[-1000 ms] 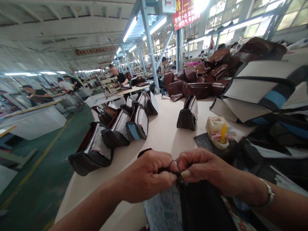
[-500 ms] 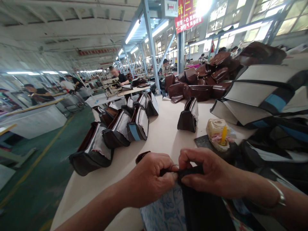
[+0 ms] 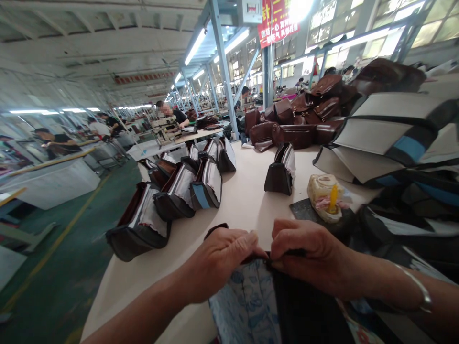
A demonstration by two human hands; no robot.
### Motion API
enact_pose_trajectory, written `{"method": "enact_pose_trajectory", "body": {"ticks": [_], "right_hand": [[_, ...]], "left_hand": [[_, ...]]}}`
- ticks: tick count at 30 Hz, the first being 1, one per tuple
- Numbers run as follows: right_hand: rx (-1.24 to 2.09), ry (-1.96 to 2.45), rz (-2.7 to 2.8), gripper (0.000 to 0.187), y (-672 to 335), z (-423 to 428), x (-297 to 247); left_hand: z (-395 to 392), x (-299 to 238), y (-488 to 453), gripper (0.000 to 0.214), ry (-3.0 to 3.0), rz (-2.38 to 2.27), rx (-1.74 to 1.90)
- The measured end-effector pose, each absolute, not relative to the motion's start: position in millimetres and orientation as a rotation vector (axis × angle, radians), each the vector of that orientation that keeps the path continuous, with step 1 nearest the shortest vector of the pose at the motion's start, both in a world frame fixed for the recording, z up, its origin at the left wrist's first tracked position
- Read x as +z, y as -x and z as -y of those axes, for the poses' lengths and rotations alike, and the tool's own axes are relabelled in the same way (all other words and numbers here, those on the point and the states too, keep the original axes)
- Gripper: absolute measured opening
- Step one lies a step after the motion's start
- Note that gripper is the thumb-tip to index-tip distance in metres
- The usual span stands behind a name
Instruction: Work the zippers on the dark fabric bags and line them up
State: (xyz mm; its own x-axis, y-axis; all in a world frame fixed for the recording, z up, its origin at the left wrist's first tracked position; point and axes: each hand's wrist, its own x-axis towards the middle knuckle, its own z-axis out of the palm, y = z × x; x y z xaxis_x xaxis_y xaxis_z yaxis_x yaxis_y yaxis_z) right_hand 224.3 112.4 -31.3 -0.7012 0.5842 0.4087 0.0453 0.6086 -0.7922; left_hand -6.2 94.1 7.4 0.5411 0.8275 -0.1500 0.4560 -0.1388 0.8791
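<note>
Both angled inward, left hand [image 3: 220,260] and right hand [image 3: 315,253] apparently grip the dark bag [image 3: 308,310].

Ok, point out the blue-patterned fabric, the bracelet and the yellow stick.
Blue-patterned fabric [image 3: 253,301]: head view, middle of its visible face.
Bracelet [image 3: 424,292]: head view, on its band.
Yellow stick [image 3: 333,198]: head view, middle of its shaft.

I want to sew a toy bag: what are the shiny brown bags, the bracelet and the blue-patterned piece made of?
Brown bags: glossy leather or imitation leather, judging by the highlights and soft creases. Bracelet: probably polished metal, as it is silvery and shines. Blue-patterned piece: perhaps printed cloth, since it looks softly creased, though it could be plastic.
</note>
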Motion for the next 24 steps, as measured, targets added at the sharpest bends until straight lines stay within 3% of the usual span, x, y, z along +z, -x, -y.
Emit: {"method": "enact_pose_trajectory", "body": {"ticks": [6,24], "right_hand": [[0.986,0.396,2.227,0.011,-228,-115,-28],[0.786,0.291,2.231,0.011,-228,-113,-40]], "left_hand": [[-113,1,8,0.046,-1.548,-1.049,0.185],[-97,4,4,0.038,-1.604,-1.011,0.161]]}}
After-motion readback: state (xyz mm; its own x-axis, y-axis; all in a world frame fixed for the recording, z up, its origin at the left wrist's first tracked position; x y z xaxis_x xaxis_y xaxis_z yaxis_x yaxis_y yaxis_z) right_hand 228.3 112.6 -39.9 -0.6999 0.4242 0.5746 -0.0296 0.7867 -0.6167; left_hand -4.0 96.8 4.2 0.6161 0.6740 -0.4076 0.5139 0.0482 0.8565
